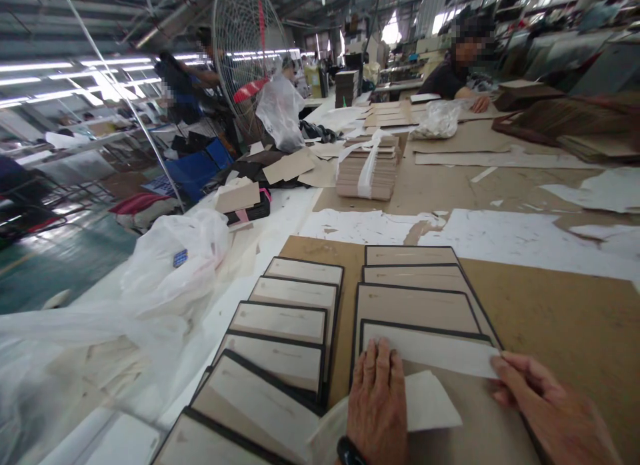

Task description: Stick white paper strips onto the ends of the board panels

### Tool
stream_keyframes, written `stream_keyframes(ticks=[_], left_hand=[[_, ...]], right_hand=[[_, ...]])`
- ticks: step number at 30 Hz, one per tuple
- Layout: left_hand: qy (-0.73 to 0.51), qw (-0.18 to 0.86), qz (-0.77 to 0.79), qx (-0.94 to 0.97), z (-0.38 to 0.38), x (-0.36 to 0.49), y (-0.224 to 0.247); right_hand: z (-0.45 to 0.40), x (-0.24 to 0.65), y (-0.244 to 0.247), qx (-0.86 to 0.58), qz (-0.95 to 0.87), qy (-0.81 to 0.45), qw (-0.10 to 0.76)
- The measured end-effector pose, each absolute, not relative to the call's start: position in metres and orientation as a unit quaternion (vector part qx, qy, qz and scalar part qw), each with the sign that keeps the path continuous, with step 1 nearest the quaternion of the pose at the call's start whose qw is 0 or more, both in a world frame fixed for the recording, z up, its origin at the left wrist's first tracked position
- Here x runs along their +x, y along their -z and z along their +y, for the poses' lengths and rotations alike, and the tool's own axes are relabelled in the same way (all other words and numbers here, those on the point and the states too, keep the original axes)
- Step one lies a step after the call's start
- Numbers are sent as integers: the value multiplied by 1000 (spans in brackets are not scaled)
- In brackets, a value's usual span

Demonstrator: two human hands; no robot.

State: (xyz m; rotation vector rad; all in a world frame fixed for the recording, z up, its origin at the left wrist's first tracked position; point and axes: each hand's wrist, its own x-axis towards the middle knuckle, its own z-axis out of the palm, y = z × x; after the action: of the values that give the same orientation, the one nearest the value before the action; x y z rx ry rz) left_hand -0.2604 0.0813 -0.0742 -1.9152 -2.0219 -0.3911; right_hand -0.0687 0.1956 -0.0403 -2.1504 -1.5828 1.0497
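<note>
My left hand (379, 395) lies flat, fingers stretched forward, over the left end of a white strip (445, 352). That strip runs along the top of the nearest beige panel (470, 412), which has a black edge. At the strip's right end my right hand (545, 402) pinches it between thumb and fingers. Another white piece (430, 402) sticks out from beneath my left hand, its lower part hidden. Beyond my fingers, more black-edged panels (415, 308) overlap in a column. A second overlapping column of panels (283, 322) lies to the left, with pale strips across them.
A brown board (555, 312) lies under the panels. Farther back stands a tied stack of beige cards (367, 175). Clear plastic bags (175, 258) cover the left side. A large fan (245, 52) is beyond, and a co-worker (455, 68) sits at the far right.
</note>
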Motion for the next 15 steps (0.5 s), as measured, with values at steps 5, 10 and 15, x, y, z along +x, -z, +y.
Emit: stream_keyframes(ticks=[5, 10, 15], left_hand=[[138, 150, -727, -656, 80, -262, 83], [135, 131, -702, -687, 82, -272, 86], [129, 133, -704, -686, 82, -270, 84]], right_hand=[[192, -72, 42, -718, -576, -348, 173], [198, -70, 53, -691, -589, -384, 171], [199, -73, 53, -701, -575, -374, 196]])
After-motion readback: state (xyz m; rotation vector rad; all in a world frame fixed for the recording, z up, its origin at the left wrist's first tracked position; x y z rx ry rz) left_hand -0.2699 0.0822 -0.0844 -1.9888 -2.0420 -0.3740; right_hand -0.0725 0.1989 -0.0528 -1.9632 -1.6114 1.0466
